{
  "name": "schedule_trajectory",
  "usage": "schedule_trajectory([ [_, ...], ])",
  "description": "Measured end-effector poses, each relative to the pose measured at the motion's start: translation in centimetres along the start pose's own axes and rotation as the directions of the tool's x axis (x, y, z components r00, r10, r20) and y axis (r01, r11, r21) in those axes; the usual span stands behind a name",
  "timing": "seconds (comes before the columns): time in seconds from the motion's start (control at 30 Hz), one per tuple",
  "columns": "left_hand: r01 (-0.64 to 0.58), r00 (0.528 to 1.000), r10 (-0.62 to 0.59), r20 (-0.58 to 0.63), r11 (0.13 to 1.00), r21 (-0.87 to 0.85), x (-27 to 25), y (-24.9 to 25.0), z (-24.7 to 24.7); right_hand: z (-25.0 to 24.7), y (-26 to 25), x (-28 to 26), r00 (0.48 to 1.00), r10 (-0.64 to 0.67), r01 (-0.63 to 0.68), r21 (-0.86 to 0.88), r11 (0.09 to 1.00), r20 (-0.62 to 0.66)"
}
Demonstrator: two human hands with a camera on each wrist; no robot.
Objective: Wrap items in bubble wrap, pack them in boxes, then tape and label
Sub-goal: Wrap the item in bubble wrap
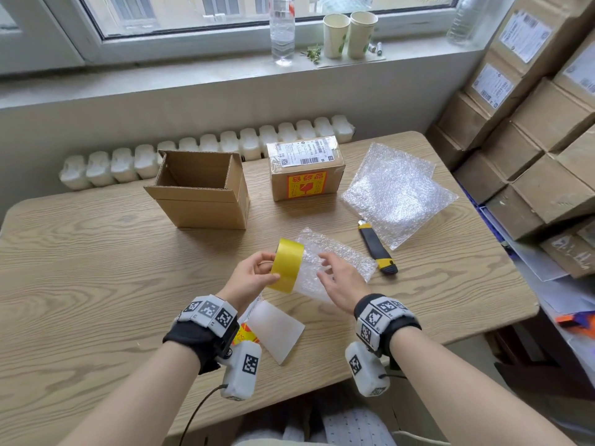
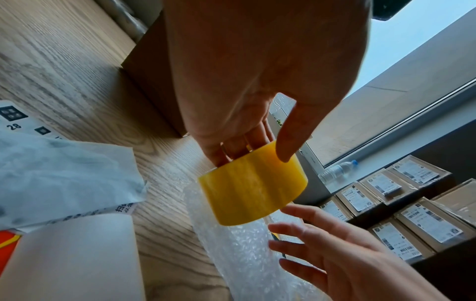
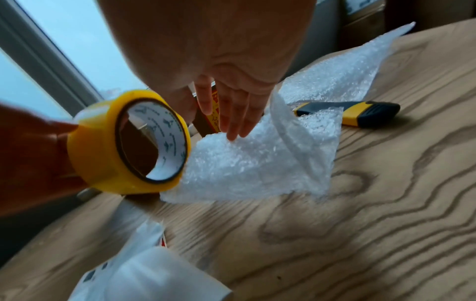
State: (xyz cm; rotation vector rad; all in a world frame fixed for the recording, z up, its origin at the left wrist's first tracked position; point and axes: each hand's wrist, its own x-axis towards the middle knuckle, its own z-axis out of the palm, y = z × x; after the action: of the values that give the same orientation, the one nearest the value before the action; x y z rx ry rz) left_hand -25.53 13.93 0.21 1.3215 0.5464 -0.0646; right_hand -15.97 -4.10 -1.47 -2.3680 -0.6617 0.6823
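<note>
My left hand [image 1: 257, 272] grips a yellow tape roll [image 1: 287, 264], thumb on its outer face [image 2: 251, 189], fingers through the core [image 3: 123, 146]. Just right of the roll lies a bubble-wrapped bundle [image 1: 335, 262] on the table, seen also as a white crinkled packet [image 3: 257, 163]. My right hand [image 1: 335, 275] hovers over the bundle with fingers straight and spread, fingertips [image 3: 233, 130] at its top edge; contact is unclear. An open empty cardboard box [image 1: 199, 188] stands at the back left. A sealed, labelled box [image 1: 306, 169] with a red fragile sticker stands beside it.
A yellow-black utility knife [image 1: 376, 247] lies right of the bundle. Spare bubble wrap sheets [image 1: 396, 194] lie at the back right. Label papers and backing sheets [image 1: 273, 329] lie near the front edge. Stacked labelled cartons [image 1: 531, 123] fill the right side.
</note>
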Motion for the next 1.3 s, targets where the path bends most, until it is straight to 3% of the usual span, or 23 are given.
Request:
schedule_trajectory([
  [0.13, -0.009, 1.0, 0.009, 0.029, 1.0, -0.003, 0.1, -0.4, 0.6, -0.7, -0.5, 0.2, 1.0, 0.003, -0.001, 0.197, 0.98, -0.011],
  [0.3, -0.021, 0.997, 0.017, 0.079, 0.999, 0.048, 0.3, -0.5, 1.6, 0.0, -0.3, 0.8, 0.999, -0.04, 0.044, 0.301, 0.953, -0.022],
  [0.43, -0.033, 0.996, 0.027, 0.083, 0.996, 0.077, 0.5, -0.8, 2.4, 0.6, -0.3, 0.7, 0.992, 0.006, 0.041, 0.362, 0.931, -0.128],
  [0.63, -0.043, 0.998, 0.036, 0.048, 0.99, 0.137, 1.5, -1.8, 2.5, 0.9, -0.2, 0.8, 0.961, -0.072, 0.13, 0.209, 0.969, -0.266],
  [0.8, -0.067, 0.994, 0.046, 0.102, 0.974, 0.217, 1.6, -1.7, 2.5, 0.8, -0.3, 1.4, 0.94, -0.054, 0.144, 0.248, 0.958, -0.337],
  [0.97, -0.073, 0.991, 0.043, 0.127, 0.965, 0.25, 1.8, -1.9, 2.6, 0.5, -0.7, 2.0, 0.935, -0.061, 0.109, 0.121, 0.987, -0.349],
  [1.07, -0.087, 0.993, 0.062, 0.102, 0.961, 0.264, 2.0, -1.9, 2.8, 0.5, -0.8, 2.4, 0.953, -0.095, 0.109, 0.036, 0.993, -0.287],
  [1.3, -0.119, 0.992, 0.097, 0.079, 0.929, 0.35, 2.5, -2.0, 2.5, 0.4, -1.6, 2.6, 0.949, -0.146, 0.174, 0.078, 0.982, -0.279],
])
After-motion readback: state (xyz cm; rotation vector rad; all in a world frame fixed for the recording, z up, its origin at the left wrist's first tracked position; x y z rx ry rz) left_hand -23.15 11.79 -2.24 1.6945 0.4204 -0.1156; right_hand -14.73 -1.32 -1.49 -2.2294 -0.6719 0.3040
